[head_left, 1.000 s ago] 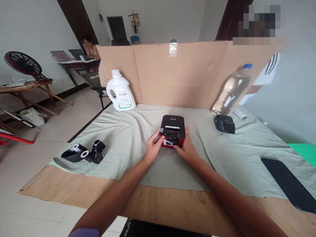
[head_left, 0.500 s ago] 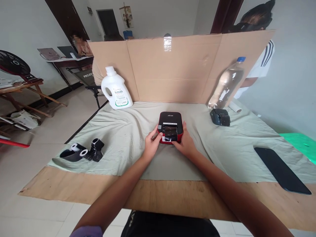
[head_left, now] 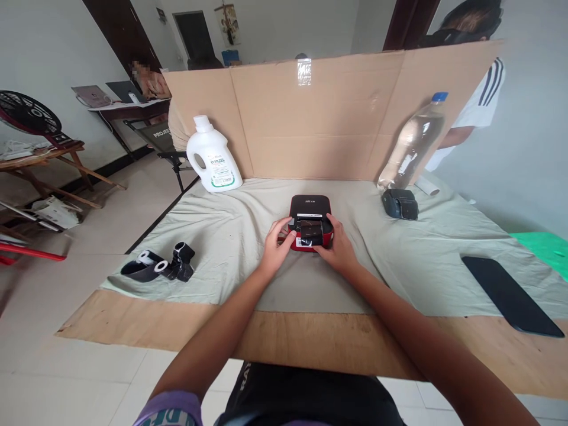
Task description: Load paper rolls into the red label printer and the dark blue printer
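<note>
A small red and black label printer [head_left: 310, 213] sits in the middle of the cloth-covered table [head_left: 231, 236]. My left hand [head_left: 278, 245] grips its left front corner, thumb and fingers curled on the casing. My right hand [head_left: 339, 245] holds the right front side, fingers wrapped against it. A dark roll sits in the printer's front opening between my hands.
Black rolls with white cores [head_left: 157, 267] lie at the left. A white detergent jug [head_left: 213, 157] stands at the back left, a clear bottle [head_left: 415, 145] and a small black device [head_left: 400, 204] at the back right. A dark phone [head_left: 506, 293] lies right. A cardboard screen [head_left: 319, 118] stands behind; people sit beyond it.
Both hands stay on the printer; the left thumb has shifted up onto the front left corner. The camera view has moved slightly.
</note>
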### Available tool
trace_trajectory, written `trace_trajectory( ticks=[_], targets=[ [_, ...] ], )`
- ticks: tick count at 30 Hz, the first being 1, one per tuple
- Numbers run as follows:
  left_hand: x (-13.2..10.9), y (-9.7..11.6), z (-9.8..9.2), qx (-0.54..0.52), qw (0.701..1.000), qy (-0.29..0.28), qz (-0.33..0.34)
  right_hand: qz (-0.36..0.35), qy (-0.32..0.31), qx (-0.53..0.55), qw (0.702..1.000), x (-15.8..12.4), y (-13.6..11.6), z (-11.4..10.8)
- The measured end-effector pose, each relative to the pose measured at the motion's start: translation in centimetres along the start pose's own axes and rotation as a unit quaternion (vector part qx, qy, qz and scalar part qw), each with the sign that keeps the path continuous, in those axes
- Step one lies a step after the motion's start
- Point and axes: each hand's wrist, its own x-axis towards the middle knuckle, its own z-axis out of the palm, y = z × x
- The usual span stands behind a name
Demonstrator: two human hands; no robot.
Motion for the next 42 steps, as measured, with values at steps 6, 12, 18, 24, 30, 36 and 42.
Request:
trace_trajectory(
  ticks=[6, 12, 18, 24, 30, 36, 42],
  targets=[
    [0.4, -0.1, 0.0, -0.024, 1.0, -0.018, 0.004, 0.01, -0.005, 0.002, 1.0, 0.1, -0.4, -0.3],
    [0.8, -0.5, -0.3, -0.038, 0.998, -0.047, -0.005, 0.021, -0.01, 0.005, 1.0, 0.1, -0.5, -0.4],
    [1.3, -0.6, -0.6, -0.072, 0.995, -0.07, -0.018, 0.02, -0.01, 0.011, 1.0, 0.0, -0.4, -0.4],
    [1.5, -0.8, -1.2, -0.079, 0.991, -0.099, -0.03, 0.015, -0.002, 0.014, 1.0, 0.1, -0.2, -0.3],
    [2.3, -1.0, -1.2, -0.077, 0.991, -0.096, -0.052, 0.024, -0.003, 0.005, 1.0, 0.2, -0.3, -0.4],
    [3.8, -0.9, 0.7, -0.079, 0.997, -0.001, -0.016, 0.034, -0.007, 0.007, 0.999, 0.1, -0.7, -0.6],
    [2.5, -1.8, 1.5, -0.037, 0.998, 0.051, 0.002, 0.041, -0.017, 0.003, 0.999, -0.1, -0.6, -0.7]
  ],
)
